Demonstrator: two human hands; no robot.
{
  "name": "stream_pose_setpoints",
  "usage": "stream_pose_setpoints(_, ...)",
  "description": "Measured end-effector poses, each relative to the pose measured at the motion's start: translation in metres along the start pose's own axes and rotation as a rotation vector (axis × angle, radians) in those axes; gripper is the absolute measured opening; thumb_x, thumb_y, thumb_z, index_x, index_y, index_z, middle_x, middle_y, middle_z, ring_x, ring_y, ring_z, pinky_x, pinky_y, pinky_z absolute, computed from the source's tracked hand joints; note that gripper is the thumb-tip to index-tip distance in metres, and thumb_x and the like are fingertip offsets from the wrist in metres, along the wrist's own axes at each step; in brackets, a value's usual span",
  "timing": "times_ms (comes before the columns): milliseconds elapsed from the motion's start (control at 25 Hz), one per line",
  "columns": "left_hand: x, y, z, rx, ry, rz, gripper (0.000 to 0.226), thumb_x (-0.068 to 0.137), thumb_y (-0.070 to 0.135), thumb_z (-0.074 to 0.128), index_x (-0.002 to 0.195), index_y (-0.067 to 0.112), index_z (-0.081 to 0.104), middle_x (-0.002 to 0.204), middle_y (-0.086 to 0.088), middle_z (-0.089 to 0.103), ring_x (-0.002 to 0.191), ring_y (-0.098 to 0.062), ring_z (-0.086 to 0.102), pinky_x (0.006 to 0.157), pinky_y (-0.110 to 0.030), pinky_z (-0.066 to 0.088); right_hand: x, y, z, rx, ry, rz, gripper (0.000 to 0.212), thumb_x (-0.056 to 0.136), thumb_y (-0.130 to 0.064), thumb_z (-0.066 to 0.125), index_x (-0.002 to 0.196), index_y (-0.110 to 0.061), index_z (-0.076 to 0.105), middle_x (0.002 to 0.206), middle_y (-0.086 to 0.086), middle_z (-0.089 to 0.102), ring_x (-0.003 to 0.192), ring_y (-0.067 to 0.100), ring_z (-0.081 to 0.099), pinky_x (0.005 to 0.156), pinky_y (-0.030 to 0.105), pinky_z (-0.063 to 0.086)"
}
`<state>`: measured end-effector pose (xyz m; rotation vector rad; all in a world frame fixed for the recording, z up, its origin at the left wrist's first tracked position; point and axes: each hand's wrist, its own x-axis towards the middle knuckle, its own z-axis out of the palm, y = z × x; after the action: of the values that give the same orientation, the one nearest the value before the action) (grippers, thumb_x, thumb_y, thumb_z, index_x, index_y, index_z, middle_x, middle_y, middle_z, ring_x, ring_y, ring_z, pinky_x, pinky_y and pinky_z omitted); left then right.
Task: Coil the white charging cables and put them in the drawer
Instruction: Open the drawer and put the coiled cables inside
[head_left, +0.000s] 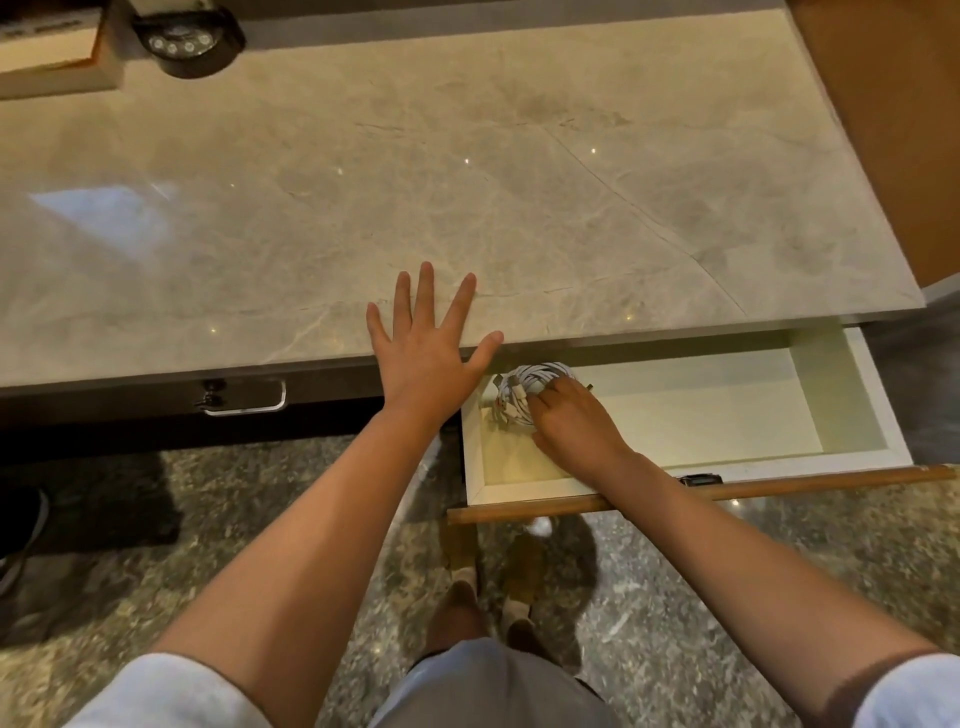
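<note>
A bundle of coiled white charging cables (522, 387) lies in the far left corner of the open white drawer (852, 395), under the countertop's front edge. My right hand (574, 423) reaches into the drawer, and its fingers rest on the coil's right side, partly covering it. My left hand (426, 345) lies flat, fingers spread, on the front edge of the marble countertop (467, 171), just left of the drawer. It holds nothing.
The drawer's wooden front (779, 488) sticks out toward me at hip height. A closed drawer with a metal handle (249, 400) is to the left. A dark round device (187, 41) and a framed box (52, 52) stand at the counter's far left. A wooden panel (893, 130) borders the right.
</note>
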<state>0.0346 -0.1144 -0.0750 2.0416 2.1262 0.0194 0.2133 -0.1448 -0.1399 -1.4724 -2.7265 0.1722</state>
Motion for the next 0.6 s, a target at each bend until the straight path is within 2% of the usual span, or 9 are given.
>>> stream_pose_setpoints(80,0.000,-0.001,-0.001,-0.015,0.005,0.004,0.068,0.087,0.068,0.020,0.146,0.041,-0.001,0.159,-0.005,-0.010,0.145,-0.026,-0.013,0.112,-0.057,-0.006,-0.001,0.001,-0.003,-0.012,-0.004,0.005,0.043,0.066,-0.006,0.071,0.108,0.001,0.066,0.106,0.016,0.069,0.100,0.031,0.064,0.098,0.041,0.044)
stream_pose_setpoints(160,0.001,0.000,-0.002,-0.021,0.001,0.008,0.068,0.087,0.067,0.021,0.146,0.041,-0.001,0.159,-0.005,-0.009,0.145,-0.026,-0.013,0.112,-0.057,-0.006,-0.002,0.002,-0.006,0.017,-0.048,0.024,0.044,0.074,-0.008,0.063,0.118,-0.002,0.061,0.118,0.014,0.065,0.112,0.029,0.058,0.109,0.043,0.030)
stream_pose_setpoints(240,0.000,0.001,-0.002,-0.024,-0.013,0.005,0.068,0.087,0.067,0.022,0.146,0.042,0.001,0.159,-0.005,-0.009,0.145,-0.026,-0.013,0.112,-0.057,-0.006,0.000,0.001,-0.007,0.057,-0.075,0.060,0.046,0.079,-0.009,0.059,0.125,-0.007,0.056,0.127,0.011,0.060,0.120,0.027,0.052,0.114,0.043,0.019)
stream_pose_setpoints(320,0.002,0.000,-0.005,-0.028,-0.016,0.004,0.067,0.087,0.067,0.026,0.146,0.041,0.007,0.159,-0.006,-0.003,0.145,-0.027,-0.008,0.112,-0.058,-0.004,0.002,-0.001,-0.008,0.094,-0.057,0.086,0.043,0.077,-0.008,0.066,0.120,-0.010,0.061,0.121,0.010,0.064,0.116,0.028,0.056,0.111,0.043,0.027)
stream_pose_setpoints(400,0.009,-0.002,-0.011,-0.008,0.015,0.039,0.063,0.086,0.066,0.029,0.142,0.038,0.022,0.154,-0.011,0.014,0.142,-0.032,0.007,0.110,-0.060,0.002,0.003,-0.002,-0.009,0.061,-0.030,0.101,0.035,0.065,-0.011,0.079,0.099,-0.009,0.072,0.100,0.011,0.070,0.099,0.031,0.062,0.100,0.043,0.041)
stream_pose_setpoints(480,0.017,-0.004,-0.015,0.003,0.057,0.088,0.058,0.085,0.061,0.029,0.134,0.031,0.035,0.141,-0.013,0.031,0.133,-0.033,0.021,0.109,-0.062,0.008,0.003,-0.001,-0.015,0.008,-0.057,0.116,0.028,0.060,-0.018,0.082,0.085,-0.009,0.074,0.087,0.011,0.069,0.090,0.031,0.061,0.093,0.046,0.044)
stream_pose_setpoints(600,0.021,-0.005,-0.011,-0.049,0.060,0.076,0.052,0.089,0.056,0.030,0.134,0.029,0.033,0.143,-0.014,0.027,0.137,-0.033,0.015,0.110,-0.063,0.002,-0.003,0.000,-0.028,0.053,-0.067,0.146,0.029,0.069,-0.025,0.074,0.094,-0.010,0.072,0.094,0.011,0.067,0.095,0.030,0.058,0.093,0.044,0.042)
